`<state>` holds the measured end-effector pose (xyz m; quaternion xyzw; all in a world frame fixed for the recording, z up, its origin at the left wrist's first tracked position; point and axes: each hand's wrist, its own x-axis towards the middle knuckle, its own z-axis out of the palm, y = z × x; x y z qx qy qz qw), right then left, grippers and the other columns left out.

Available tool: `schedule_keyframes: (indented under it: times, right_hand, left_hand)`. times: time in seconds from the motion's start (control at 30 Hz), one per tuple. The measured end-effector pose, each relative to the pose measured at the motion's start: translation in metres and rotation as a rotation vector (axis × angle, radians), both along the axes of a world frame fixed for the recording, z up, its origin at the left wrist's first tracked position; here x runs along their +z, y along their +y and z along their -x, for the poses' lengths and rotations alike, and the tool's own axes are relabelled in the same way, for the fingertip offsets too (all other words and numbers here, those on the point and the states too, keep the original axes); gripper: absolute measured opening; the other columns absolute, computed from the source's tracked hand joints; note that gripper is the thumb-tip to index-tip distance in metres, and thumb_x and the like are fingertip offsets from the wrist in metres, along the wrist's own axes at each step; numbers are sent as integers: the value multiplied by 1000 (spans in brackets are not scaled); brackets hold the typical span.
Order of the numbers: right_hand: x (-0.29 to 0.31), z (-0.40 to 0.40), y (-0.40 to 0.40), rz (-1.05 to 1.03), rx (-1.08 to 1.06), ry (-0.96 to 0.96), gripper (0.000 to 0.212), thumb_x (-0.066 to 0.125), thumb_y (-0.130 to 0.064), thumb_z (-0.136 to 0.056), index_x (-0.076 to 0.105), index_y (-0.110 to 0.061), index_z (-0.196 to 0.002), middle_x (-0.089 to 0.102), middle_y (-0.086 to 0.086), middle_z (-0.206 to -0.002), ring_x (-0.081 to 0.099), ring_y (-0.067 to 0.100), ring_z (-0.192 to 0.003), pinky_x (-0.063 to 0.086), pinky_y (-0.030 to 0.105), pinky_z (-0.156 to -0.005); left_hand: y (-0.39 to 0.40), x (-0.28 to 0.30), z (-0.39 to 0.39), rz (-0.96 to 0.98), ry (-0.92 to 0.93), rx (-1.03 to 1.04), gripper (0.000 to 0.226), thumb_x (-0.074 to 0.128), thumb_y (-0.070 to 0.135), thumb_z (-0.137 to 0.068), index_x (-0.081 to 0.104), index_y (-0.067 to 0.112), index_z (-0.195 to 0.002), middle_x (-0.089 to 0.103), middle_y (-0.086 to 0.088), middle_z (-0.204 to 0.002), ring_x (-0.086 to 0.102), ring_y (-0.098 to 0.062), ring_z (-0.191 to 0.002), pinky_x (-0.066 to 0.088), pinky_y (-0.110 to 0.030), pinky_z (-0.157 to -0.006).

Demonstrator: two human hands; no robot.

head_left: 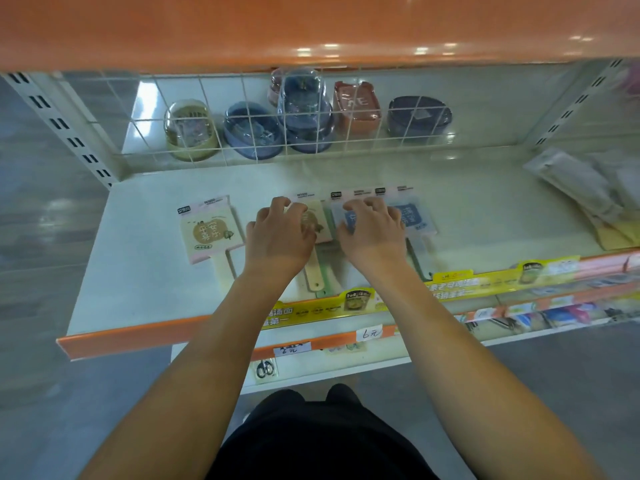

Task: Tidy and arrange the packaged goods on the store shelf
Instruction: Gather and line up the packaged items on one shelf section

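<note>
Several flat packaged paddle-shaped goods lie in a row on the white shelf (145, 271). A pink-backed beige pack (209, 230) lies alone at the left. My left hand (280, 233) rests with bent fingers on a beige and green pack (320, 220) in the middle. My right hand (374, 230) rests the same way on a blue pack (415, 216) and its overlapping neighbour. Both hands cover most of those packs; their handles stick out toward the front edge.
A wire grid (311, 126) closes the back; behind it stand several lidded containers (252, 129). Grey pouches (581, 188) are piled at the right. An orange shelf (311, 26) overhangs above. An orange and yellow price strip (311, 313) edges the front.
</note>
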<state>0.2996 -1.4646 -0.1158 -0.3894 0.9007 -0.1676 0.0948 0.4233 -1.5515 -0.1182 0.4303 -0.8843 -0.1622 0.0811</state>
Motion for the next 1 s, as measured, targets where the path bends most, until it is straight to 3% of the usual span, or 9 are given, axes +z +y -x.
schedule_keyframes:
  times: [0.4, 0.67, 1.0]
  right_hand:
    - [-9, 40, 20, -46, 12, -11, 40, 54, -42, -90, 54, -34, -128, 40, 2, -143, 33, 37, -130, 32, 47, -107]
    - [-9, 49, 22, -117, 71, 55, 37, 53, -50, -86, 52, -40, -122, 45, -4, -133, 36, 34, -122, 33, 46, -93]
    - [-10, 53, 23, -131, 87, 64, 37, 51, -53, -87, 51, -41, -122, 44, -4, -132, 36, 35, -121, 36, 52, -96]
  left_hand:
    - [7, -10, 21, -2, -5, 43, 30, 50, 37, -94, 60, 21, -117, 46, -5, -132, 42, -31, -123, 40, -47, -95]
    - [7, -15, 25, -47, 32, 61, 30, 53, 35, -92, 61, 19, -117, 45, -5, -131, 39, -30, -124, 44, -45, -98]
    - [19, -19, 35, -54, -14, 56, 30, 51, 36, -93, 57, 23, -119, 40, -2, -135, 32, -25, -129, 43, -41, -97]
